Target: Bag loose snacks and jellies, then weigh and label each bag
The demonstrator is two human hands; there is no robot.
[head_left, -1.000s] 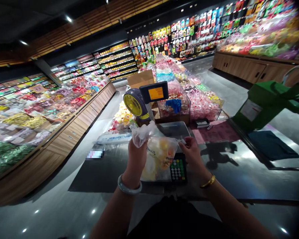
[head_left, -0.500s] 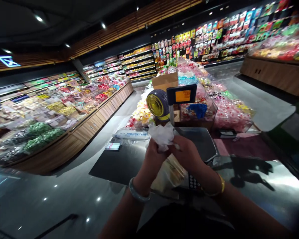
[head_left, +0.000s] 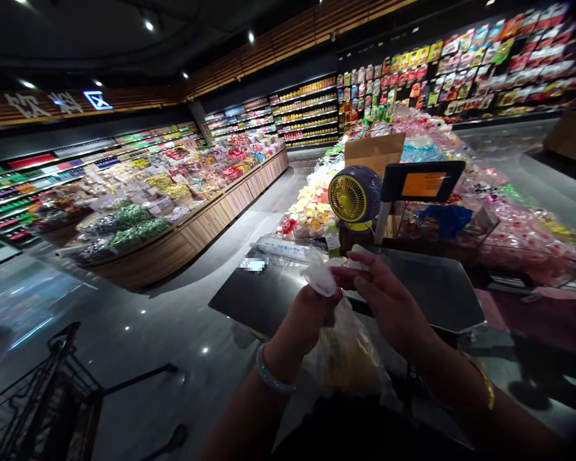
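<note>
A clear plastic bag (head_left: 350,358) with pale yellowish contents hangs below my hands, over the near edge of the counter. My left hand (head_left: 310,320) is closed around the gathered neck of the bag, and the bunched white top sticks up above the fist. My right hand (head_left: 388,298) reaches in from the right, its fingers bent and pinching at a whitish end of that top. The exact fingertip contact is hard to make out. Behind the hands lies the metal plate of a weighing scale (head_left: 429,285), with its display (head_left: 425,182) on a post.
A purple and yellow fan (head_left: 355,195) stands beside the display. A roll of plastic bags (head_left: 288,250) lies on the dark counter (head_left: 249,304). Candy bins (head_left: 532,224) fill the display beyond. At lower left is a black metal cart (head_left: 48,384); a long wooden stand (head_left: 211,224) curves behind.
My view has swung left, so the scene sits further right. My right hand has drawn slightly apart from the left, and the crumpled bag top is now narrower. The bag hangs lower and nearer.
</note>
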